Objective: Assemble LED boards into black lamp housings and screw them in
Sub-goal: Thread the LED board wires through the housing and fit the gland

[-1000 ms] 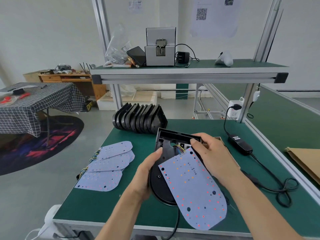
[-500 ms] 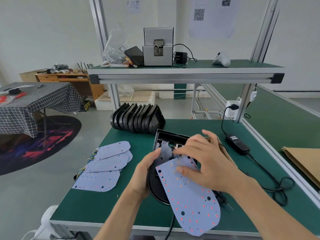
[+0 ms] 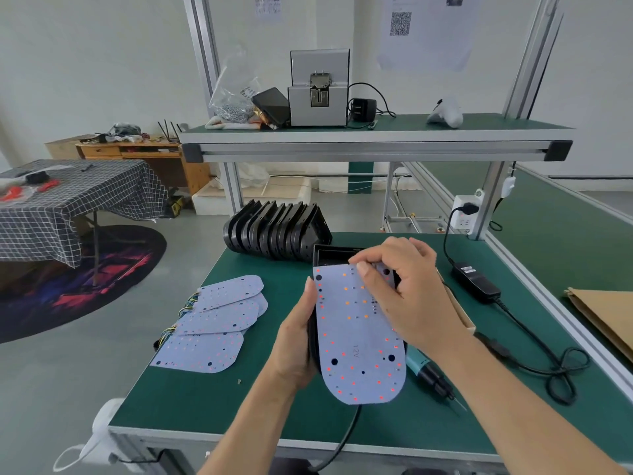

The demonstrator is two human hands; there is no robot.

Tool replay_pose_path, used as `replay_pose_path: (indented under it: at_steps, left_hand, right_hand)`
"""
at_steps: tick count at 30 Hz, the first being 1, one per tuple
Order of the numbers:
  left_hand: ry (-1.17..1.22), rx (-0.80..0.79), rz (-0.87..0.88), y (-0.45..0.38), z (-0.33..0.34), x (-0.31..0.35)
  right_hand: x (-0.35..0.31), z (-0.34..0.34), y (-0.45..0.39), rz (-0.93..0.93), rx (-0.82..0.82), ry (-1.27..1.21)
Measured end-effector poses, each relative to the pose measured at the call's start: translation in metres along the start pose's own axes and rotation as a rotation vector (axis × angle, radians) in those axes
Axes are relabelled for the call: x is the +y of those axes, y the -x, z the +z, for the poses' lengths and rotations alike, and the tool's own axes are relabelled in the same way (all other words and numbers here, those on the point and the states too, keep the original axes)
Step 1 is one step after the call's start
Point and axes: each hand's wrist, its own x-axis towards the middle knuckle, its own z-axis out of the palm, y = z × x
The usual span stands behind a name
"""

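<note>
A white LED board [image 3: 356, 337] with red and orange dots lies over a black lamp housing [image 3: 334, 256], covering most of it; only the housing's far wall and left rim show. My left hand [image 3: 296, 344] grips the housing's left rim, thumb along the board's edge. My right hand [image 3: 407, 293] rests on the board's upper right part, its curled fingers pinching the board's top edge. A black cable [image 3: 346, 437] runs from under the board toward the table's front edge.
Three loose LED boards [image 3: 219, 320] with coloured wires lie to the left. A row of black housings [image 3: 274, 231] stands behind. An electric screwdriver [image 3: 431, 375] lies right of the board. A power adapter [image 3: 476, 282] and cord lie further right. A cardboard sheet [image 3: 606, 317] sits far right.
The board has swung from a slant to lie straight over the housing. My right hand slid up to the board's top edge. My left hand stays on the housing's left rim.
</note>
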Motion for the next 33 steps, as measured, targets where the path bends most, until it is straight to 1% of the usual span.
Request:
replay_pose_path:
  at_steps: [6, 11, 14, 16, 18, 21, 24, 27, 30, 33]
  left_hand:
    - [-0.020, 0.033, 0.057, -0.002, -0.004, -0.004]
    - [-0.119, 0.054, 0.103, -0.003, -0.004, 0.000]
    - [-0.107, 0.109, 0.132, -0.002, 0.000, 0.005]
    - [-0.071, 0.142, 0.121, -0.001, 0.002, 0.008]
    - [-0.068, 0.141, 0.103, 0.001, 0.003, 0.008]
    - [-0.062, 0.147, 0.075, 0.007, 0.002, 0.010]
    - [-0.062, 0.130, 0.028, 0.010, 0.002, 0.009]
    - [-0.049, 0.108, 0.006, 0.012, 0.007, 0.008]
    - [-0.090, 0.096, 0.078, 0.015, 0.011, 0.007]
    - [-0.208, 0.103, 0.138, 0.017, 0.018, 0.008]
  right_hand:
    - [-0.003, 0.000, -0.008, -0.015, 0.079, 0.003]
    - [0.002, 0.001, -0.008, -0.049, 0.091, 0.071]
    - [-0.001, 0.003, -0.007, -0.073, 0.109, 0.240]
    - [-0.005, 0.005, -0.005, -0.128, 0.128, 0.412]
    - [-0.006, 0.005, -0.002, -0.172, 0.130, 0.520]
    - [-0.003, 0.001, 0.003, -0.214, 0.040, 0.590]
    - [0.002, -0.006, 0.004, -0.271, -0.069, 0.604]
    - [0.004, -0.009, 0.004, -0.317, -0.089, 0.630]
    - [0.007, -0.008, 0.006, -0.323, -0.070, 0.630]
    - [0.011, -0.006, 0.010, -0.278, -0.064, 0.529]
